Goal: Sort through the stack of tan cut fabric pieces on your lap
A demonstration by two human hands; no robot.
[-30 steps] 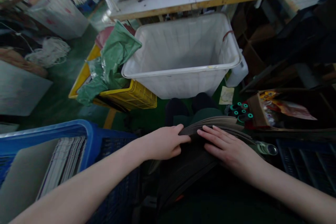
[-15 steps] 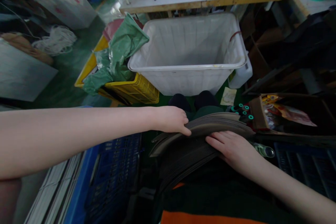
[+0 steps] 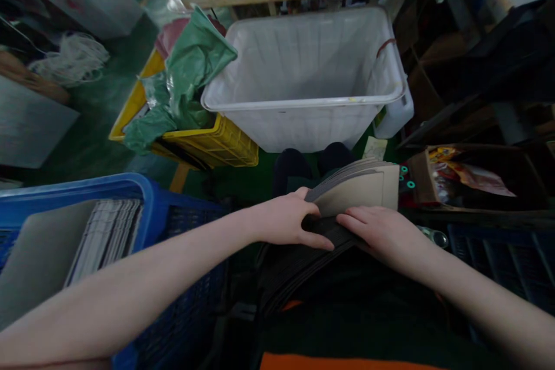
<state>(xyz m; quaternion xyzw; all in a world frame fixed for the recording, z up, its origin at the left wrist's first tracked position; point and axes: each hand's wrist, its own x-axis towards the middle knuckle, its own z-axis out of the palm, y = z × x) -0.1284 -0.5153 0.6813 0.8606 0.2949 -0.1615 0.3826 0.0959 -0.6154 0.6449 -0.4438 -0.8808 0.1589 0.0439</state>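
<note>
Head view: the sheets (image 3: 362, 191) lie between left hand (image 3: 288, 219) and right hand (image 3: 381, 228).

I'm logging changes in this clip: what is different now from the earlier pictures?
The light sheets, bowed low over the lap before, are now tilted up with a pale face showing. Since the last picture, the left hand has drawn back toward the body, thumb spread wider. The right hand stays at the dark sheets; the white bin and yellow crate stayed put.
</note>
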